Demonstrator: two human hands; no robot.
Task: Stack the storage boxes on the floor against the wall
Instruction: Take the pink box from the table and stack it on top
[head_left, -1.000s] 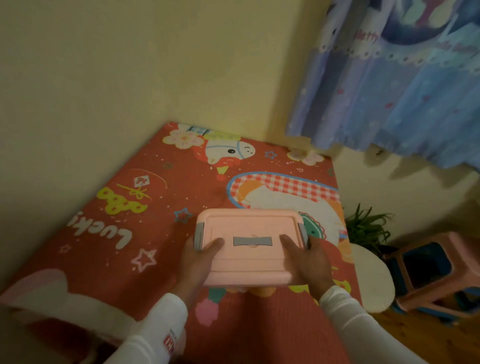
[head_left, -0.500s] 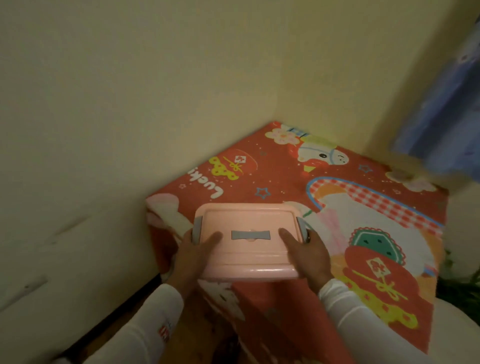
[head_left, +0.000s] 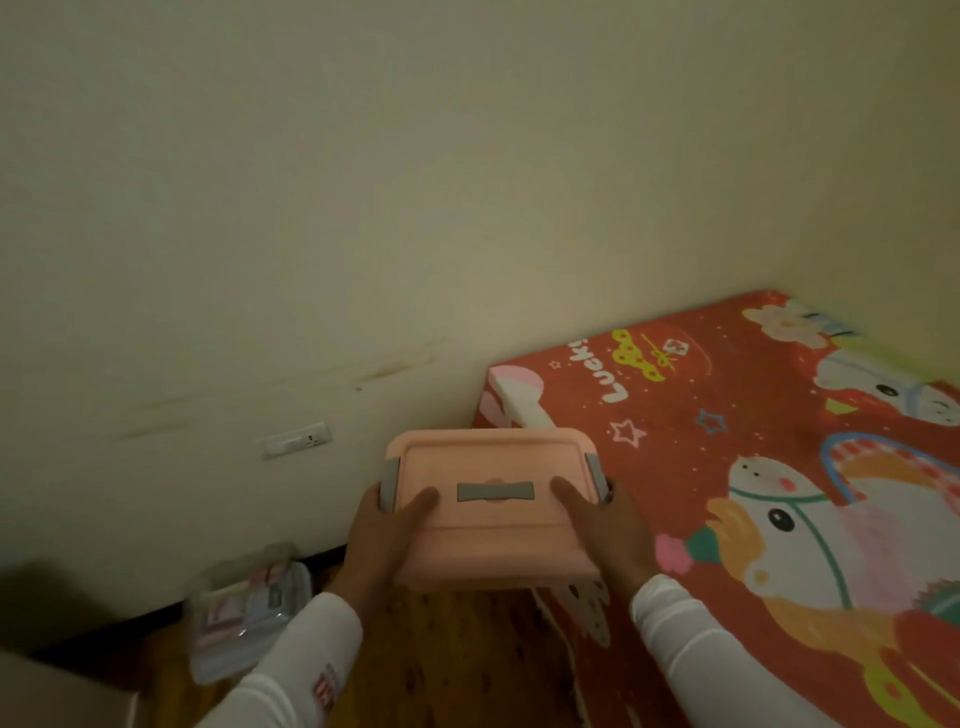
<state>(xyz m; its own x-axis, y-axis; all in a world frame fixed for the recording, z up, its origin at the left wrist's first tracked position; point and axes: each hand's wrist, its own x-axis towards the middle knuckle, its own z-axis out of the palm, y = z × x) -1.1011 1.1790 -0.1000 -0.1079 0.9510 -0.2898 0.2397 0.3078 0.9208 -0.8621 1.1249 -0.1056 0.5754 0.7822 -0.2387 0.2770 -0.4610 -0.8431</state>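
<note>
While only one view is given (head cam, wide-angle, looking fwd and down), everything below is taken from it. A pink storage box (head_left: 493, 512) w/ grey side clips and a grey centre handle on the lid is held up in the air by both hands, lid facing up, roughly level. It is seen in front of the cream wall (head_left: 363, 234), above the wooden floor (head_left: 457, 649) and partly over the near-left corner of the red cartoon-print mattress (head_left: 753, 467); whether it touches the mattress edge can't be told.

The left hand (head_left: 379, 540) is wrapped round the box's left end: thumb laid on the lid, fingers curled under and hidden. The right hand (head_left: 608, 530) is clamped on the right end the same way, thumb on top, fingers out of sight beneath. White long sleeves are seen on both arms; a small red mark is printed on the left one.

A second box, clear plastic w/ pastel contents (head_left: 249, 618), is seen on the floor at lower left, close to the wall's base. It is blurred, so details can't be made out. A white wall socket (head_left: 296, 440) is mounted low on the wall, left of the pink box
</note>
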